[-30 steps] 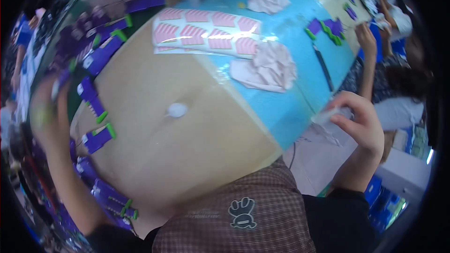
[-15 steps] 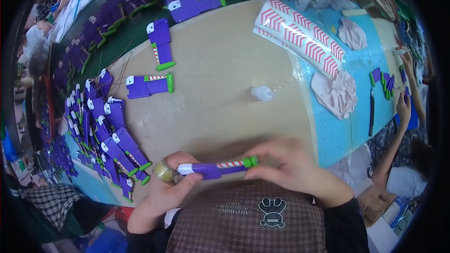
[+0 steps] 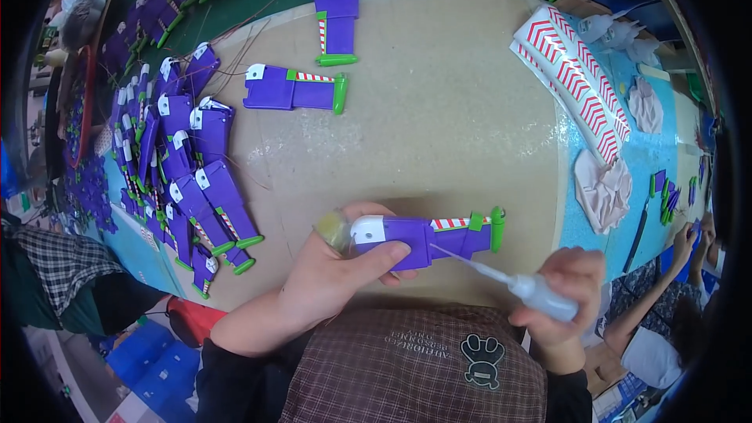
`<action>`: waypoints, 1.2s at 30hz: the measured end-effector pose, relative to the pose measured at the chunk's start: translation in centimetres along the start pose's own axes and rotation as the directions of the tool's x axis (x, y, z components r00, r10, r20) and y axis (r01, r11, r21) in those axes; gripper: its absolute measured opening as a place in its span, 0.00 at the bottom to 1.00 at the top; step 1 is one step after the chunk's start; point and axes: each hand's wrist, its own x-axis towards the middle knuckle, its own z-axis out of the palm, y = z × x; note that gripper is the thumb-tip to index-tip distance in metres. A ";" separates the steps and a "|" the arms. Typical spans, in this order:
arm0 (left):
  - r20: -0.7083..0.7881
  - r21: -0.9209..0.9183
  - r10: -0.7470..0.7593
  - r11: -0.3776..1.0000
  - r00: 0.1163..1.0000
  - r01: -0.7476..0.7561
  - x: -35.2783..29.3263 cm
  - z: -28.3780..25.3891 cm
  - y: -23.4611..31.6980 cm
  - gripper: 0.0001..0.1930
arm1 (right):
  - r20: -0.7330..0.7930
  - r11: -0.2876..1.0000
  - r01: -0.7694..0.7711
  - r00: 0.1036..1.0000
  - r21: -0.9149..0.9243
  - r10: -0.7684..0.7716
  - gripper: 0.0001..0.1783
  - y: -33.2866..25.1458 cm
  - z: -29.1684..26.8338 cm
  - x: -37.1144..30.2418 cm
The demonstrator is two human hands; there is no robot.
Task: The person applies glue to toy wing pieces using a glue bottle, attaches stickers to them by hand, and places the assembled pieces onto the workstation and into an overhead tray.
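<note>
My left hand (image 3: 325, 270) grips a purple toy wing (image 3: 409, 235) with a white end, a red-and-white striped strip and green tip parts. Its thumb presses on the purple face. A yellowish round pad (image 3: 332, 230) sits at the fingers of that hand. In my right hand (image 3: 578, 286) is a translucent squeeze bottle (image 3: 542, 298), tilted with its long thin nozzle toward the wing. The nozzle's end is at the purple face near the striped strip; whether it touches I cannot tell.
Purple wings (image 3: 205, 188) lie heaped at the left. Two single wings (image 3: 270, 88) rest on the tan board. To the right are a sheet of red-striped stickers (image 3: 576, 70), crumpled cloths (image 3: 603, 188) and several nozzle bottles (image 3: 619, 31). Another person's hands (image 3: 689, 243) work at the far right.
My right hand has let go of the wing's green end and taken up the bottle that stood on the board. The wing now lies broad side up. The whole view has shifted.
</note>
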 end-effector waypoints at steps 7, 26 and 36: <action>0.032 -0.003 -0.015 1.000 0.999 0.015 -0.3 0.2 -0.1 0.15 | 0.015 0.995 0.015 1.000 -0.102 -0.014 0.31 -0.9 -0.4 -0.4; 0.513 0.665 0.683 0.066 0.519 -0.744 2.3 -2.4 -1.0 0.12 | 0.093 0.998 -0.007 0.996 -0.065 0.013 0.31 -0.8 -0.9 0.4; 0.635 0.675 0.663 -0.226 0.397 -0.702 2.2 -2.9 -0.8 0.13 | -0.009 0.990 -0.133 0.991 0.052 0.134 0.28 0.8 -0.9 -0.4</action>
